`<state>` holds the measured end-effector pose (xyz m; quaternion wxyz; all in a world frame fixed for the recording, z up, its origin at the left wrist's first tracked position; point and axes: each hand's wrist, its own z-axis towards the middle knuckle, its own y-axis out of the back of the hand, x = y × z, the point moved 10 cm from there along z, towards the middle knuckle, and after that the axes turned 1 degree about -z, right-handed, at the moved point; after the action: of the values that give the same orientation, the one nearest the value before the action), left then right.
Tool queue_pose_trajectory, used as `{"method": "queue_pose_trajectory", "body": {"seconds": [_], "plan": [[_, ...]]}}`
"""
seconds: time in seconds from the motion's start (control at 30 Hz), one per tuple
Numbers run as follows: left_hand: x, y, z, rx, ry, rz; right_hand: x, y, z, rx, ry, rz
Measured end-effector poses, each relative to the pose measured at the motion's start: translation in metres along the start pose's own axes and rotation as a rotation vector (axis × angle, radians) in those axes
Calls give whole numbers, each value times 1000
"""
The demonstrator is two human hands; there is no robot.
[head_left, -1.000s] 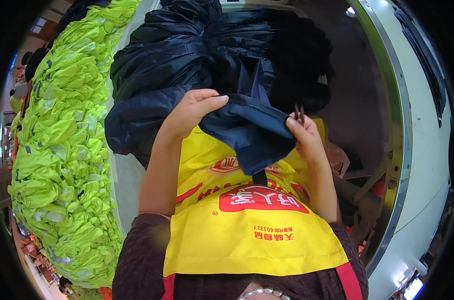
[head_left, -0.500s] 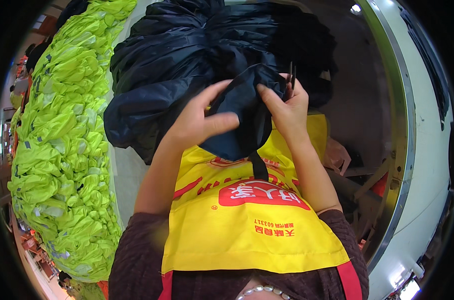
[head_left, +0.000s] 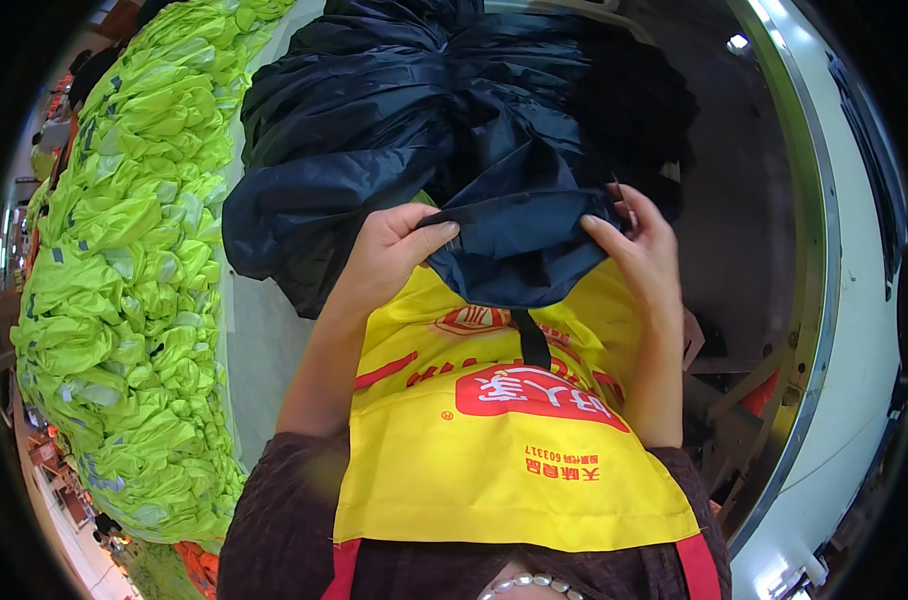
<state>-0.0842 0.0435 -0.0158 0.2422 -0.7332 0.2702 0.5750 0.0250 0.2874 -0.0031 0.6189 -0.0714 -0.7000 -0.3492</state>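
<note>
A dark navy piece of thin fabric (head_left: 524, 245) is stretched in front of me, its folded edge running between my two hands. My left hand (head_left: 384, 250) pinches its left end between thumb and fingers. At the other end, my right hand (head_left: 639, 240) presses the fabric under its thumb. A thin dark tip (head_left: 617, 182) pokes up beside the right fingers; it looks like part of a small pair of snips, mostly hidden by that hand. Beyond the hands, the fabric runs back toward a big gathered heap of the same dark cloth (head_left: 364, 120).
A long heap of bright yellow-green garments (head_left: 134, 270) lines the left side. A pale table strip (head_left: 259, 370) shows between the heaps. On the right curves a metal-edged pale worktop (head_left: 854, 330). A yellow apron (head_left: 504, 490) covers my front.
My left hand, loose with fingers apart before, has closed on the fabric. My right hand has moved right and nearer me, and the edge is now drawn out sideways. The snips' blades show less.
</note>
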Motion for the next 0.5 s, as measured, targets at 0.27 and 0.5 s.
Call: {"method": "queue_pose_trajectory", "body": {"seconds": [0.27,0.5], "plan": [[-19,-53,13,245,42,191,98,-46,-34,361,527,-56],[-2,-48,14,167,120,183,-3,-76,-35,558,-372,601]]}}
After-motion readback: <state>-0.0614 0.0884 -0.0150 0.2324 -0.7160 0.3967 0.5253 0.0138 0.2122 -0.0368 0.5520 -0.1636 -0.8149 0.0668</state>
